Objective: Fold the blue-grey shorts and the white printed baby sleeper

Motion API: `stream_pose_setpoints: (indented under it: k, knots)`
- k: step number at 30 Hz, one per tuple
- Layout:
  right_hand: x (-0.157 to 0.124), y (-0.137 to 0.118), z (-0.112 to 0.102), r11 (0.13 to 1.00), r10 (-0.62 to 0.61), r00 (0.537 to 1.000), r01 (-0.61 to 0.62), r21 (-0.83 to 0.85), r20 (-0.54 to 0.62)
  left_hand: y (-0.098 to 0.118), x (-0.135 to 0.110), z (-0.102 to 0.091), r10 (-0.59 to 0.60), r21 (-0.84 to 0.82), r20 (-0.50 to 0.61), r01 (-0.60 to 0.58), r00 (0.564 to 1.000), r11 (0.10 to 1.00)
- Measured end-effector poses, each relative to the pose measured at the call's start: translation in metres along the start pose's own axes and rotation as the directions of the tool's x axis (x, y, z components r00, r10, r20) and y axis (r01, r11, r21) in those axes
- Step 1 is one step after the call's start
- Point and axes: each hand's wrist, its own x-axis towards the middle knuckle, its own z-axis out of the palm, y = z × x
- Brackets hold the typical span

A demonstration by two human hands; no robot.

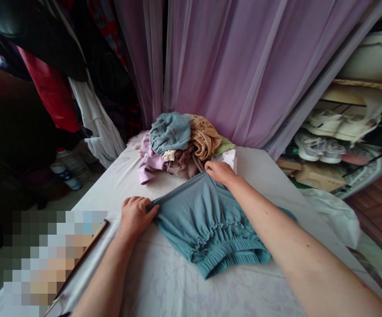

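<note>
Teal elastic-waist pants [207,207] lie on the pale cloth-covered table, their gathered waistband [233,259] toward me. Whether they are short or folded over I cannot tell. My left hand [137,215] pinches the left corner of the far edge between thumb and fingers. With closed fingers, my right hand [220,171] grips the same edge farther back and to the right, so the cloth between is stretched straight. My right forearm covers part of the right side. Just beyond my right hand sits a heap of crumpled clothes, with a denim piece [171,132] and a tan piece [206,136] on top.
A purple curtain [217,66] hangs behind the table [164,281]. Shoes [323,123] stand on a rack at right. Hanging clothes [45,88] and bottles [67,174] are at left. A blurred-out, dark-edged object [59,264] lies along the table's left side.
</note>
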Motion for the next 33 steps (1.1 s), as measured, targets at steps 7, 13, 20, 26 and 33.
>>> stream_pose_setpoints:
  k: [7,13,20,26,33]
  knots:
    - [-0.007,-0.011,0.037,0.998,0.04,0.986,-0.033,0.049,-0.16,-0.01,0.002,0.005,-0.108,0.051,-0.024,0.109,0.994,0.993]
    - [-0.024,-0.023,0.046,0.993,0.03,0.951,0.007,0.116,-0.308,-0.015,0.001,0.01,-0.145,-0.018,-0.042,0.145,0.988,0.989]
    - [-0.091,-0.054,0.042,0.912,-0.056,0.891,0.229,0.341,-0.45,0.031,0.0,0.013,0.258,-0.251,-0.042,-0.26,0.965,0.932]
    - [-0.167,-0.083,0.06,0.837,-0.163,0.906,0.336,0.431,-0.391,0.04,-0.01,0.03,0.383,-0.193,0.157,-0.352,0.91,0.916]
    - [-0.223,-0.085,0.069,0.86,-0.082,0.834,0.336,0.384,-0.545,0.029,-0.008,0.04,0.331,-0.103,0.104,-0.32,0.938,0.942]
